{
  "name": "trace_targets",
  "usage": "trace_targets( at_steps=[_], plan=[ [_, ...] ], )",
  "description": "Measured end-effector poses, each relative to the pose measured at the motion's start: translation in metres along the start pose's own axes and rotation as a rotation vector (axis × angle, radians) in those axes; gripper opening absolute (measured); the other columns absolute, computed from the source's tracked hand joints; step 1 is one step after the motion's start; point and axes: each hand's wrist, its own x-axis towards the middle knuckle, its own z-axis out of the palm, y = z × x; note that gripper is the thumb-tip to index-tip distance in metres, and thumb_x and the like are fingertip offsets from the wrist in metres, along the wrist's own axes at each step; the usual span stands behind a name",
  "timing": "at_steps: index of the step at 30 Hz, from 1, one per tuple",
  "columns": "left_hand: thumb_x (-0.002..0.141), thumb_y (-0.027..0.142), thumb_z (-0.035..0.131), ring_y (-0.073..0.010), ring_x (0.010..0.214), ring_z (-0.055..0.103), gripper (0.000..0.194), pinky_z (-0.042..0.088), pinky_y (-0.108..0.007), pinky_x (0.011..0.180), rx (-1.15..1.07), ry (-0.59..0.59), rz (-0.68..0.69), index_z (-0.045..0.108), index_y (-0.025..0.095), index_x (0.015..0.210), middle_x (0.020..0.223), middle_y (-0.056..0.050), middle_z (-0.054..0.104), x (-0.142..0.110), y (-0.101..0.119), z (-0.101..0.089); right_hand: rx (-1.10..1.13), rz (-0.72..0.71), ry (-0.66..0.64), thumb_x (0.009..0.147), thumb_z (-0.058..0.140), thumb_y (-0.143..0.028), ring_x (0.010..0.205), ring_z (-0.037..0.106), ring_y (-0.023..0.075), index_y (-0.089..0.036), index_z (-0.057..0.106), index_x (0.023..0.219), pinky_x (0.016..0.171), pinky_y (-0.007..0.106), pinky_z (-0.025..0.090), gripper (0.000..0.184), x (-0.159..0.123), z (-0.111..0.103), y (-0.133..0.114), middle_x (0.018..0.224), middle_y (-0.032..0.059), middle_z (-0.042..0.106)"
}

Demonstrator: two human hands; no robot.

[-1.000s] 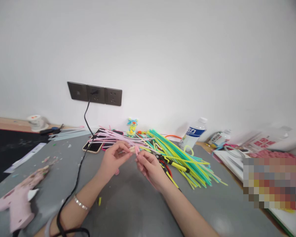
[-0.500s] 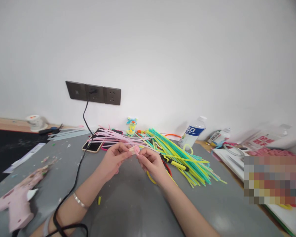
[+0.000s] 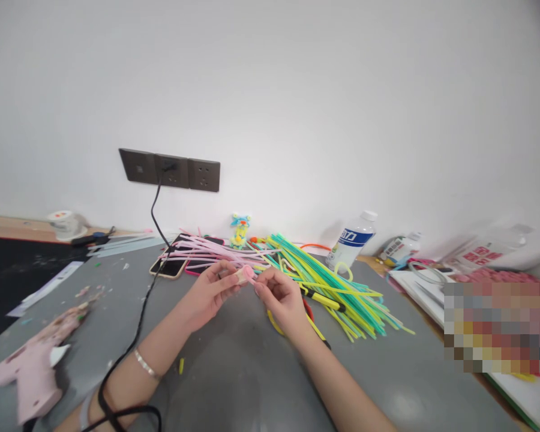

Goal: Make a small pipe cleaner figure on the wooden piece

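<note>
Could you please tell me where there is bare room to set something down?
The widest bare patch of grey tabletop lies between the right forearm, the yellow-and-green stems and the white panel at right. Another lies between both forearms, with a yellow scrap near the left forearm. Toward the wall it is crowded: pink stems over phones, and a bottle.

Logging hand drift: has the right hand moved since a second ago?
Yes: the right hand sits slightly farther right, nearer the blue-labelled bottle.

The left hand (image 3: 207, 296) is holding a pink piece (image 3: 248, 273); the right hand (image 3: 281, 300) is pinching its end. A glue gun (image 3: 36, 369) is lying at far left.
</note>
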Motion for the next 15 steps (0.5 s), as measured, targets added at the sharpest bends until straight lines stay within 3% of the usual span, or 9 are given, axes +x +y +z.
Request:
trace_targets(
  at_steps=[4, 10, 15],
  plan=[
    [0.060, 0.026, 0.089, -0.0059, 0.063, 0.059, 0.030, 0.051, -0.015, 0.062, 0.041, 0.015, 0.034, 0.062, 0.016, 0.071, 0.071, 0.004, 0.064, -0.0007, -0.0003, 0.0000, -0.023, -0.033, -0.007, 0.087, 0.064, -0.038, 0.054, 0.042, 0.0107, -0.020, 0.058, 0.078, 0.052, 0.025, 0.034, 0.021, -0.0009, -0.0013, -0.0009, 0.065, -0.0022, 0.051],
    [0.057, 0.027, 0.090, -0.0079, 0.072, 0.061, 0.033, 0.049, -0.016, 0.066, 0.126, 0.105, 0.216, 0.061, 0.016, 0.068, 0.077, 0.003, 0.063, 0.0006, -0.0024, -0.0011, -0.150, -0.048, -0.020, 0.087, 0.063, -0.035, 0.056, 0.048, 0.0127, -0.020, 0.061, 0.080, 0.054, 0.026, 0.038, 0.016, -0.0030, 0.0019, -0.0020, 0.065, -0.0007, 0.056],
    [0.058, 0.028, 0.088, -0.0116, 0.080, 0.063, 0.033, 0.051, -0.020, 0.069, 0.158, 0.086, 0.223, 0.058, 0.016, 0.063, 0.087, 0.000, 0.065, -0.0002, -0.0024, 0.0001, -0.249, -0.103, -0.030, 0.087, 0.062, -0.029, 0.055, 0.046, 0.0124, -0.021, 0.062, 0.079, 0.054, 0.026, 0.038, 0.012, -0.0050, 0.0062, -0.0020, 0.065, -0.0004, 0.057]
  ],
)
